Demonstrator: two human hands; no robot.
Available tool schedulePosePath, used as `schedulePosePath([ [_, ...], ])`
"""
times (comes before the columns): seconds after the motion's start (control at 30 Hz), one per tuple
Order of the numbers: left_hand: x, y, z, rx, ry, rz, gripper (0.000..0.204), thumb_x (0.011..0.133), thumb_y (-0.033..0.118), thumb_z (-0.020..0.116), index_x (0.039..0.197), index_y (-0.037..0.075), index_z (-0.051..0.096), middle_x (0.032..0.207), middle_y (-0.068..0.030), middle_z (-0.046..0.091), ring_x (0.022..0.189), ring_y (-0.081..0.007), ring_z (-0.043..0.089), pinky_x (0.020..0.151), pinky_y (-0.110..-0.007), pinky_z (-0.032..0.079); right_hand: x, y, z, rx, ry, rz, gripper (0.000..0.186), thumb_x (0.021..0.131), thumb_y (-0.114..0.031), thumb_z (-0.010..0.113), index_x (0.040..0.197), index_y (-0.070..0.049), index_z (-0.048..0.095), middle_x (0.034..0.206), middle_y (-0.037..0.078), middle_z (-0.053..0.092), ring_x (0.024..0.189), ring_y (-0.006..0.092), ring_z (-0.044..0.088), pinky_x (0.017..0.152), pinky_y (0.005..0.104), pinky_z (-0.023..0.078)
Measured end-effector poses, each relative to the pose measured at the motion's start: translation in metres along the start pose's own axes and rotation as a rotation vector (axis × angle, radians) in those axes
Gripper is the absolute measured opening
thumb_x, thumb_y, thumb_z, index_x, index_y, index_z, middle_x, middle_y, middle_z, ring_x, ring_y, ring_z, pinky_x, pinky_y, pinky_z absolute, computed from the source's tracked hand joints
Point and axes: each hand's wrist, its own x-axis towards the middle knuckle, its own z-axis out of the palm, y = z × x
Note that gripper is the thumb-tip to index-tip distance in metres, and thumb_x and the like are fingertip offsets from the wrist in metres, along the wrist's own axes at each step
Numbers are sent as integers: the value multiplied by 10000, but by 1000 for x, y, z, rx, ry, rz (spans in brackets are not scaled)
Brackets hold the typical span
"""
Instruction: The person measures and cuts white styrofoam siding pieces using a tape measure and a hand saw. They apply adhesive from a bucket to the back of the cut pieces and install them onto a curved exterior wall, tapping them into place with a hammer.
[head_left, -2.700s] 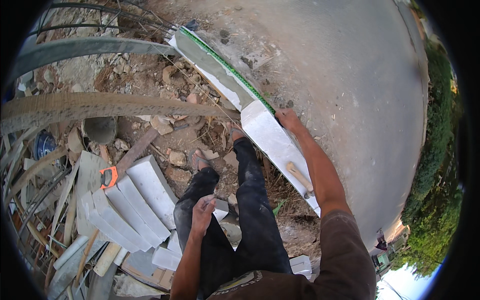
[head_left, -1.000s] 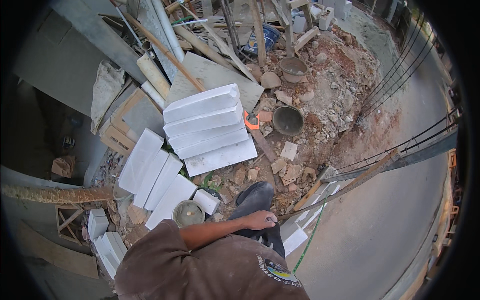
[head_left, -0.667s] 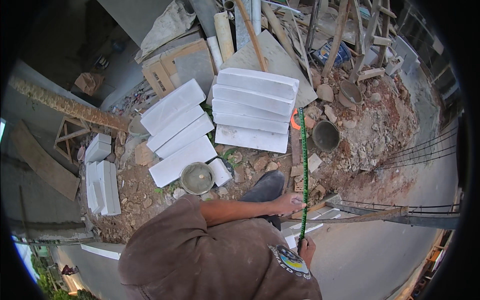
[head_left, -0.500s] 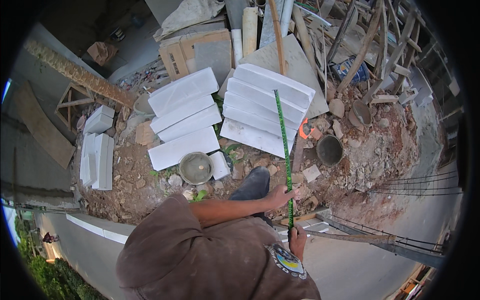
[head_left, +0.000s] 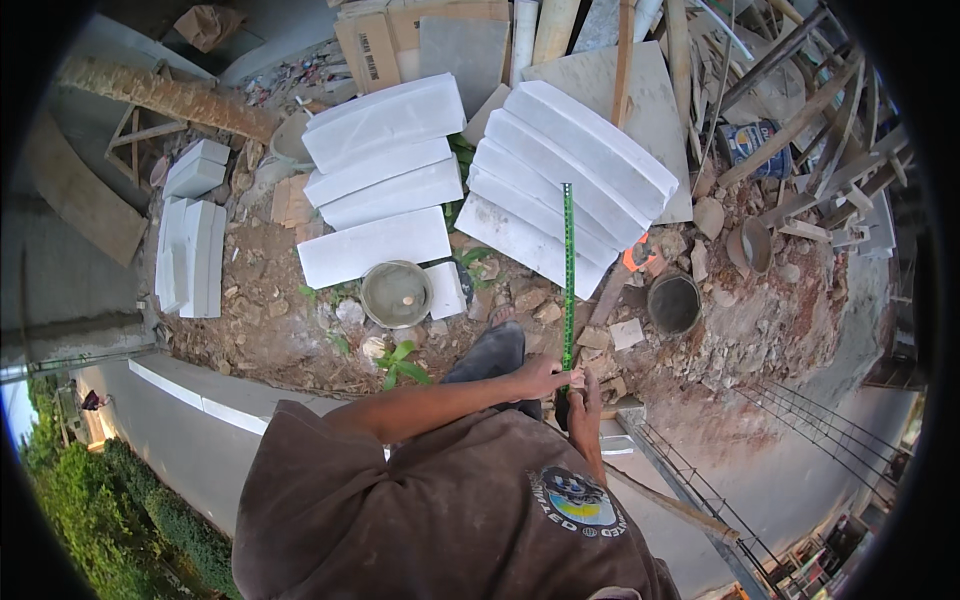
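A green tape measure blade [head_left: 569,280] sticks out straight from my hands toward the white blocks, its free end over the stack on the right. My left hand [head_left: 541,378] is closed on the blade near its base. Just beside it, my right hand [head_left: 585,412] is closed around the tape measure's body, which the fingers mostly hide. Beneath the blade's far part lie the white blocks [head_left: 545,238], laid in an overlapping row. The two hands are close together, nearly touching.
More white blocks [head_left: 375,247] lie left of centre, others [head_left: 205,255] at the far left. Buckets of grey mortar [head_left: 396,294] and a dark bucket [head_left: 674,304] stand on the rubble. Planks and poles [head_left: 800,120] pile up at the back right. Steel rods [head_left: 700,480] run along the right.
My right hand has come up to my left hand, and less of the blade now shows between and beyond them. The view has shifted, with the blocks appearing slightly further right.
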Motion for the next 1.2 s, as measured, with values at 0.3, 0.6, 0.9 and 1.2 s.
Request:
schedulePosePath([
  [0.3,-3,16,-42,-48,198,41,421,1032,368,620,984,-28,755,717,-45,633,685,-92,564,612,-318,448,35,-53,36,-46,-33,-5,648,984,-160,564,1560,40,344,913,47,601,820,135,553,740,280,474],
  [0.6,41,16,-50,-390,473,51,381,1035,348,613,992,3,771,763,-32,686,711,-79,580,662,-275,474,91,-92,35,-215,-148,-148,682,1038,-358,603,1521,67,378,1072,122,639,965,175,596,877,305,493],
  [0.9,76,73,-62,-1083,482,-149,314,1061,312,561,1191,47,668,1019,-57,688,867,-168,668,745,-349,561,141,-174,0,-283,-511,-138,825,984,-405,700,1547,79,340,1291,205,631,1141,244,616,982,346,496],
  [1.2,82,98,-38,-1348,495,-178,295,1055,331,548,1217,94,617,1059,-67,718,918,-207,712,823,-404,593,176,-186,-31,-525,-611,-369,746,910,-322,779,1466,52,450,1229,239,685,1116,286,687,975,397,525],
])
